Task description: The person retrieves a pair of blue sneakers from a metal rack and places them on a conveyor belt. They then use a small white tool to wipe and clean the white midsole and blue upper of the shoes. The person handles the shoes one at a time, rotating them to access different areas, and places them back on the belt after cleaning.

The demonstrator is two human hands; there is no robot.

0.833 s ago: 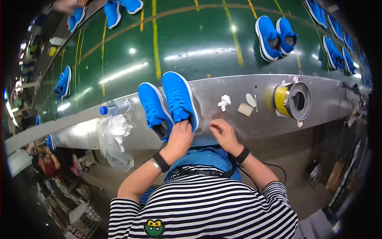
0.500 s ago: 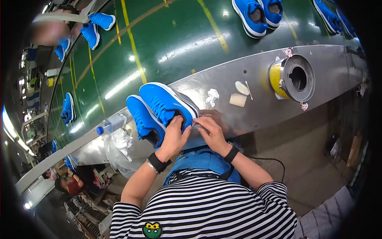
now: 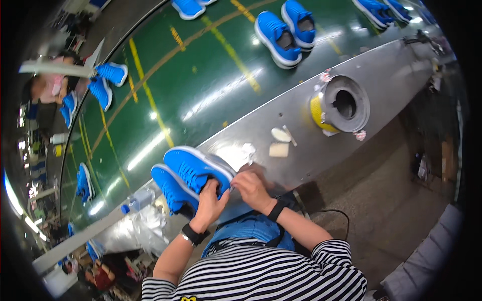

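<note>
Less than a second ago the right hand hung apart from the handled blue shoe; now it touches the heel. The toe, earlier toward 11 o'clock, points to 10 in the tilted view. The shoe lies at 8 o'clock from the view's centre, its mate beside it. The left hand is half-curled, fingers inside the collar; its grip cannot be told. The right's fingertips are drawn together; whether they pinch anything is unclear.

The hands cover most of the heel. White paper blurs into glare, and a belt shoe at 11 o'clock is cut off.

At 8 o'clock from the pair, a blue-capped clear bottle lies by a plastic bag, contents indistinct. The metal ring's opening, at 2 o'clock, is dark.
</note>
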